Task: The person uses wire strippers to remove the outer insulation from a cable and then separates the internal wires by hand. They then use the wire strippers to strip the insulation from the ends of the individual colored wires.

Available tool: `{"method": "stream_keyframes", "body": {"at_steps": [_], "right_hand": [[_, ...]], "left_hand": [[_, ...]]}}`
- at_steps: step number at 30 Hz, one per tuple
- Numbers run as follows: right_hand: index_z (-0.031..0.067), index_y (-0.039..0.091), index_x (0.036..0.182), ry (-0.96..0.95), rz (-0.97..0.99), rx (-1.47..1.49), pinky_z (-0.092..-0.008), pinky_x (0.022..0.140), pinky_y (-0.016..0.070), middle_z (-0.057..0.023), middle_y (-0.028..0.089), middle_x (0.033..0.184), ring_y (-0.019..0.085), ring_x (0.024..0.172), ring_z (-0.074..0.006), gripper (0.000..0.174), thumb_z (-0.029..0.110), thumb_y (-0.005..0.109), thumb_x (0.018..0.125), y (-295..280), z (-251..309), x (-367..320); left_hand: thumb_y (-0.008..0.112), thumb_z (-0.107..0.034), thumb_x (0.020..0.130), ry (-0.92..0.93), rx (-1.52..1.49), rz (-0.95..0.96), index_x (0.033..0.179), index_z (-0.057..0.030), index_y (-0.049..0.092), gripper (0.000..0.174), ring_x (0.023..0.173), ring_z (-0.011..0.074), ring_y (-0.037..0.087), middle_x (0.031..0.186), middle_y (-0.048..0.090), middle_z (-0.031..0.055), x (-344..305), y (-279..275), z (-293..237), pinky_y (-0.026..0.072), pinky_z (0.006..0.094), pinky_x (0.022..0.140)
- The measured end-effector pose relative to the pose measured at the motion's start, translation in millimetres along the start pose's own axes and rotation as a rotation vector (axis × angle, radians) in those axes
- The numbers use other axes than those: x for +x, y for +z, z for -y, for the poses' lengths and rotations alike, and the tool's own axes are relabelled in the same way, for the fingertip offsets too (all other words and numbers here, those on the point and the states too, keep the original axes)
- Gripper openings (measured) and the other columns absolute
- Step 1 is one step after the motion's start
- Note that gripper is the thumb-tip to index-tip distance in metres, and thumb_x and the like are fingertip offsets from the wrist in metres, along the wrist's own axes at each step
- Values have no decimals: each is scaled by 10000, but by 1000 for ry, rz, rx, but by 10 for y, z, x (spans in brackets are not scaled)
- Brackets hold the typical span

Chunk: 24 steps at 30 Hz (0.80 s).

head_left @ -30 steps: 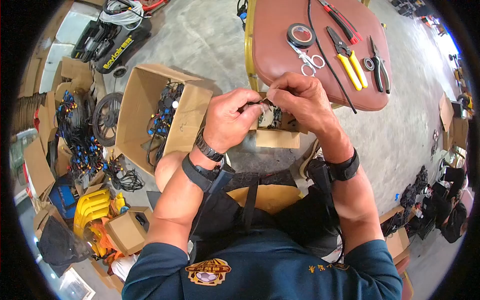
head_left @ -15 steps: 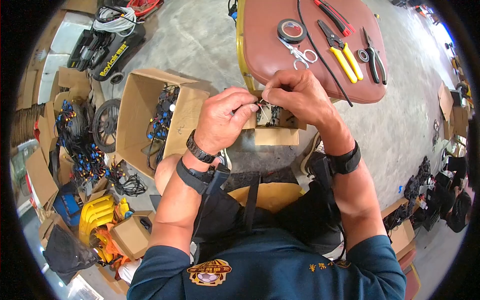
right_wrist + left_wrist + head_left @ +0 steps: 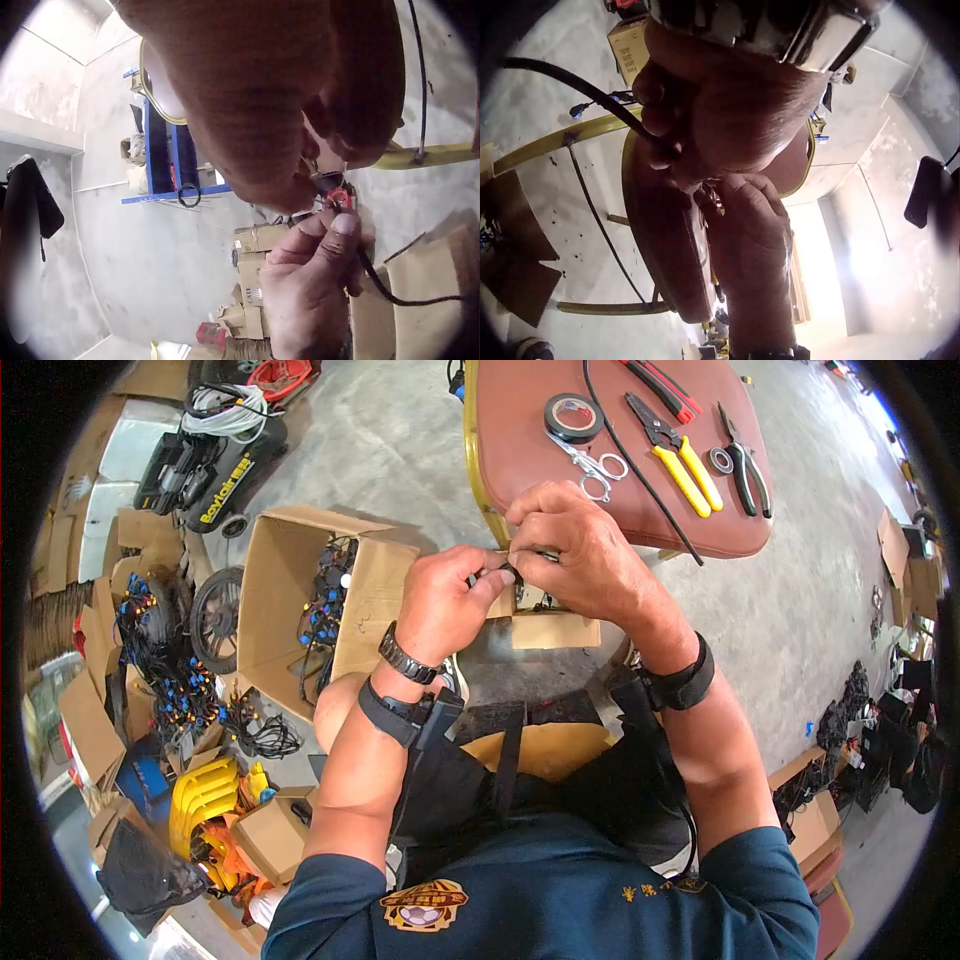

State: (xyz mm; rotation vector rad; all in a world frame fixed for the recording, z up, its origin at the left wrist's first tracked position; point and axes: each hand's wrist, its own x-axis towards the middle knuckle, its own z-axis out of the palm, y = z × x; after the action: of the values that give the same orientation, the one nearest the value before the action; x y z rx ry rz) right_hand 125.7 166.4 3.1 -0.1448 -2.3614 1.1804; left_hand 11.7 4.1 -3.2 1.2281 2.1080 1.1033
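Observation:
In the head view the left hand (image 3: pixel 440 600) and right hand (image 3: pixel 590 560) meet fingertip to fingertip above a small open carton (image 3: pixel 555 632). A black cable (image 3: pixel 390 297) is pinched between thumb and fingers of the left hand (image 3: pixel 307 281); red strands (image 3: pixel 340 198) show at its end in the right wrist view. The right hand (image 3: pixel 247 97) has its thumb and fingers bent at that end, pinching fine wires that are mostly hidden. From the left wrist, the cable (image 3: pixel 577 86) runs out of the left hand (image 3: pixel 727 112), with the right hand (image 3: pixel 750 240) against it.
A padded chair seat (image 3: pixel 520 450) bears black tape (image 3: pixel 574 418), scissors (image 3: pixel 595 470), yellow-handled strippers (image 3: pixel 690 475), pliers (image 3: pixel 742 465), a red-black cutter (image 3: pixel 665 388) and a loose black cable (image 3: pixel 640 475). A large carton (image 3: pixel 375 600) of wiring stands left, beside a wheel (image 3: pixel 216 620).
The right hand has turned and its fingers have closed in over the left fingertips. A pale wire seen below them half a second ago is now covered. The head view has shifted slightly.

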Motion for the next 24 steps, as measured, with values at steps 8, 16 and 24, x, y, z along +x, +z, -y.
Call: {"method": "stream_keyframes", "body": {"at_steps": [8,16,24], "right_hand": [[36,685,792,-3,-145,15,-378,827,477,-107,627,993,584,955,-300,80,59,693,716,41,59,24],[-2,694,873,292,-37,306,-330,819,481,-108,631,1040,606,941,-221,101,76,680,811,9,41,6],[-26,686,876,427,-40,570,-247,717,466,-49,623,1028,552,791,-77,102,62,688,825,25,-22,4]], "left_hand": [[710,-43,856,-232,-345,-71,941,15,703,104,682,34,522,749,625,-25,0,33,5,445,209,612],[740,-42,832,-230,-417,-77,871,-17,657,95,561,20,485,703,581,-40,-5,21,59,413,196,488],[742,-17,824,-202,-503,-53,910,-13,641,133,590,46,547,742,626,-13,3,30,101,458,203,516]]}}
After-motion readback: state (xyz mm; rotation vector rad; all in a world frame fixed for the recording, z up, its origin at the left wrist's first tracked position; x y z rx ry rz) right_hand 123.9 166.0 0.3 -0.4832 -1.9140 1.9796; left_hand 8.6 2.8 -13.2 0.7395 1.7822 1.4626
